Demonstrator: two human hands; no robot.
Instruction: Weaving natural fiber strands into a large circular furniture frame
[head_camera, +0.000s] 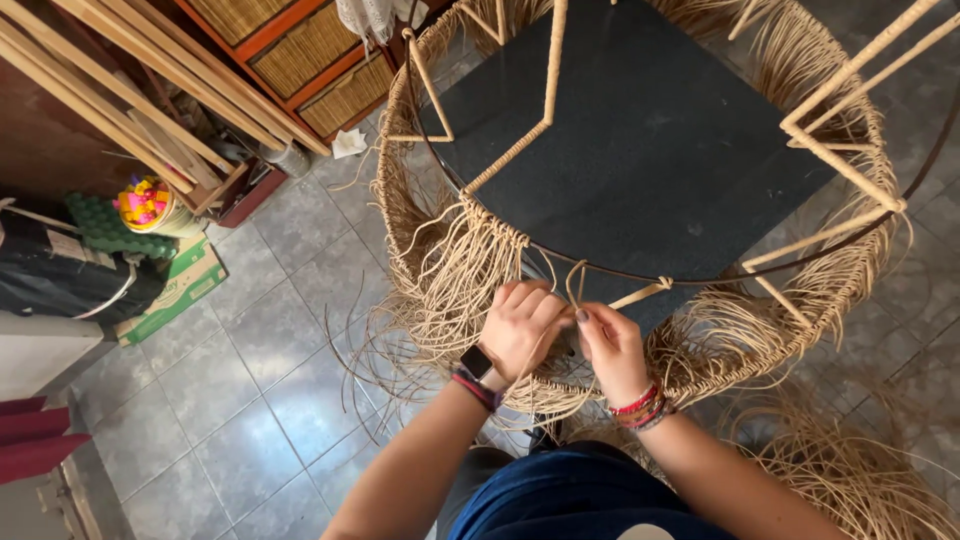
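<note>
Straw-coloured fibre strands (470, 270) hang in a thick fringe from a round dark metal hoop (600, 268) that rims a large basket-like woven frame (840, 280) filling the upper right of the frame; a black square board (650, 140) lies inside it, crossed by pale fibre-wrapped rods (545, 80). Both hands meet at the near edge of the hoop, just below the centre of the picture; the left hand (520, 325), with a dark watch and red cord bracelets at the wrist, is curled with its fingers together, clamped on a strand, apparently to keep it taut against the hoop; the right hand (612, 350), with red and beaded bracelets, has its fingers pinched shut on the same looped strand (577, 283) that rises and hooks over the hoop; the two hands touch, knuckle to fingertip, probably so that the knot stays tight while it is drawn. Loose fibre spills over the grey tiled floor (250, 380) beneath, and a further heap lies at the lower right. At the upper left, long pale wooden slats (150, 70) lean beside an orange-framed cabinet with woven panels (300, 50); below them stand a small tub of bright pink and yellow pieces (145, 203) and a green cardboard box (180, 290); the person's blue garment shows at the bottom edge.
</note>
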